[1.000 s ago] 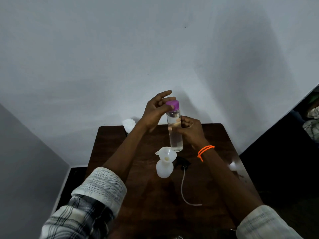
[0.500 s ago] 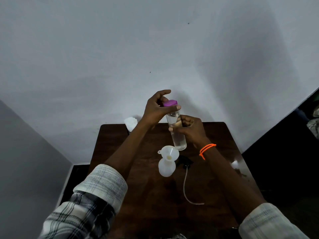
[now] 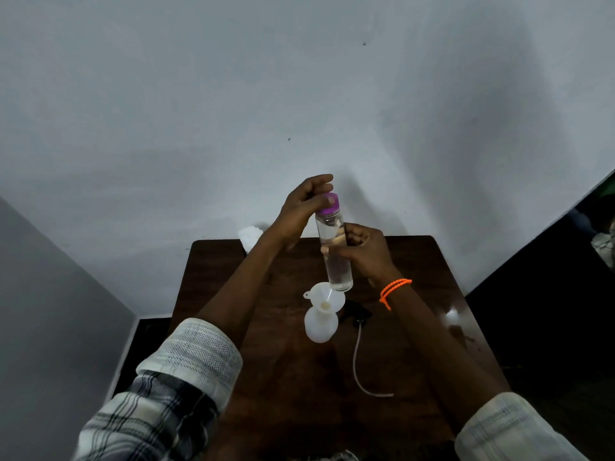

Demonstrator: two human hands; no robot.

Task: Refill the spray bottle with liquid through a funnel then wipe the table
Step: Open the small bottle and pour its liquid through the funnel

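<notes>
The clear plastic refill bottle with purple cap (image 3: 334,247) stands near upright in the air, long axis 12–6 o'clock, its base just above, at 1 o'clock of, the white plastic funnel (image 3: 324,299) sitting in the white spray bottle (image 3: 321,326). Right hand (image 3: 364,254) is wrapped round its middle. Left hand (image 3: 304,211) fingers curl on the cap, prob. to unscrew it.

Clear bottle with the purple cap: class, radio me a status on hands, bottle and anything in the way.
Right hand grips clear bottle upright; left hand on purple cap, cap on. Funnel seated in white spray bottle below. Nothing blocking the funnel.
</notes>
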